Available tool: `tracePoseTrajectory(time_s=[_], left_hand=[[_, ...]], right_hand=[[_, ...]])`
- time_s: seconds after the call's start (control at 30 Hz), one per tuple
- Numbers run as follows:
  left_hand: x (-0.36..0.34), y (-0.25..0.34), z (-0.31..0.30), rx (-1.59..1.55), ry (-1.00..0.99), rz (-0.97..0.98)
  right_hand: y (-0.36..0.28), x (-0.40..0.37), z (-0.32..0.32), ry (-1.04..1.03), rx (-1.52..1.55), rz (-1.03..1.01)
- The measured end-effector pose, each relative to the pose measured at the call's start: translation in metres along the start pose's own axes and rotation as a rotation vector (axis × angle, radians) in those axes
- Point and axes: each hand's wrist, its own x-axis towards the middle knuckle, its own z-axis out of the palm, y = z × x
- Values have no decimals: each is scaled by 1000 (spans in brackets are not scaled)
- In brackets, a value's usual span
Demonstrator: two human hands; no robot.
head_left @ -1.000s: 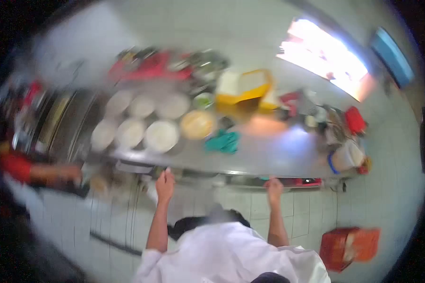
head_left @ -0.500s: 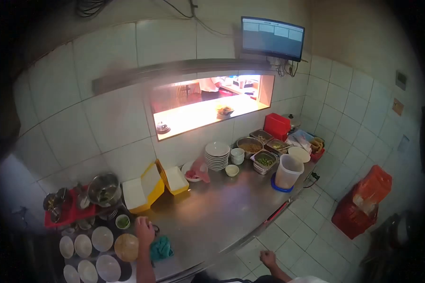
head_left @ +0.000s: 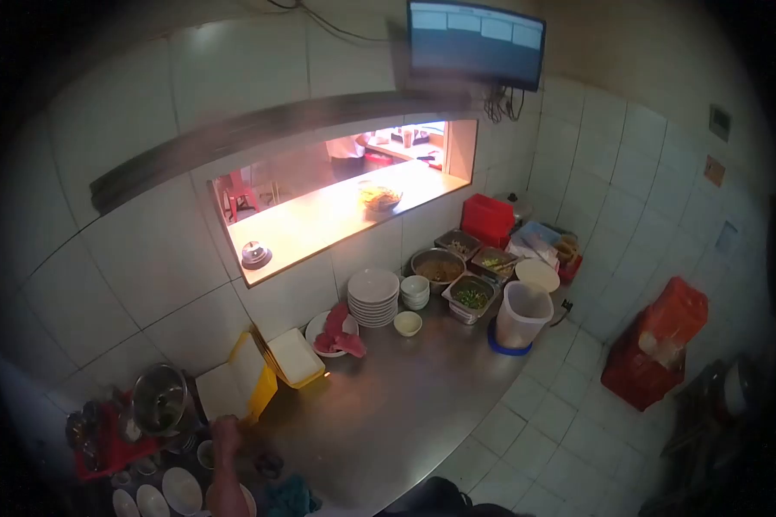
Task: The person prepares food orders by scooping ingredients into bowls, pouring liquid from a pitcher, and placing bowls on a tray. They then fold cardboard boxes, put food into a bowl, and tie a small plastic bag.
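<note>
My left hand reaches over the left end of the steel counter, near the front of a yellow box with white paper-like contents. Its fingers are blurred, and I cannot make out anything in them. Just left of the hand stands a small cup. White bowls sit in rows at the lower left, and my forearm partly covers one round bowl. To the right of the forearm lie a teal cloth and a small dark object. My right hand is out of view.
A steel pot and a red tray of utensils stand at left. Stacked plates, food pans and a clear plastic tub line the back and right. A pass-through ledge holds a food bowl.
The camera view has shifted, so the counter's left end sits lower in the picture. My left hand has come nearer the yellow box. My right hand has left the view.
</note>
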Motion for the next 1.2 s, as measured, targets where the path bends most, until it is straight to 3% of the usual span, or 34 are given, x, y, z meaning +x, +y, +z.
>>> tracePoseTrajectory(time_s=[0.07, 0.13, 0.17, 0.2, 0.23, 0.3, 0.37, 0.43, 0.5, 0.57, 0.63, 0.7, 0.73, 0.8, 0.87, 0.9, 0.93, 0.97, 1.0, 1.03, 1.07, 1.1, 1.13, 1.17, 1.2], left_hand=[[1, 2, -4, 10, 64, 0], [5, 9, -6, 7, 142, -9], [5, 10, -10, 53, 178, -23], [3, 15, -16, 95, 217, -43], [-2, 27, -31, -42, 292, -39], [-4, 63, -65, 20, 394, -47], [-13, 105, -100, 30, 427, -84], [-23, 158, -119, 41, 448, -119], [-34, 221, -122, -226, 509, -135], [-51, 273, -96, -361, 501, -62], [-65, 321, -49, -387, 401, -88], [-80, 371, -6, -486, 144, -206], [-92, 372, 9, -486, 143, -217], [-102, 366, 29, -844, -52, -304], [-100, 318, 15, -835, 180, -417], [-91, 296, -5, -582, 424, -357], [-73, 285, -36, -634, 551, -472], [-63, 235, -14, -502, 534, -586], [-44, 218, -21, -304, 637, -509], [-24, 203, -28, -107, 735, -422], [-19, 181, -18, -114, 722, -414], [-10, 154, -6, 164, 651, -273], [0, 129, 1, 437, 580, -124], [4, 106, 9, 431, 582, -102], [5, 87, 19, 293, 243, -227]], right_hand=[[-15, 43, 3, 94, 117, -211], [-55, 107, 4, 319, 685, 189], [-74, 119, -5, 376, 558, 89], [-135, 113, -24, 433, 426, -18], [-141, 137, -32, 368, 480, -29], [-228, 134, -73, 377, 362, -57], [-277, 141, -101, 504, 80, -423], [-325, 138, -124, 498, 39, -598], [-360, 141, -128, 333, 100, -801], [-400, 145, -110, 76, 191, -879], [-449, 141, -92, -359, 207, -907], [-472, 149, -33, -516, 385, -902], [-470, 171, 16, -597, 475, -870], [-476, 185, 44, -676, 567, -857], [-504, 170, 25, -571, 205, -863], [-503, 182, 35, -567, 199, -869], [-498, 198, 54, -560, 127, -742], [-491, 204, 69, -554, 57, -604], [-493, 200, 75, -550, 56, -590], [-498, 197, 81, -417, 40, -593], [-500, 192, 85, -284, 25, -591], [-501, 189, 89, -276, 34, -578], [-504, 187, 93, -334, 55, -582], [-507, 189, 98, -389, 78, -587], [-507, 189, 101, -371, 91, -579]])
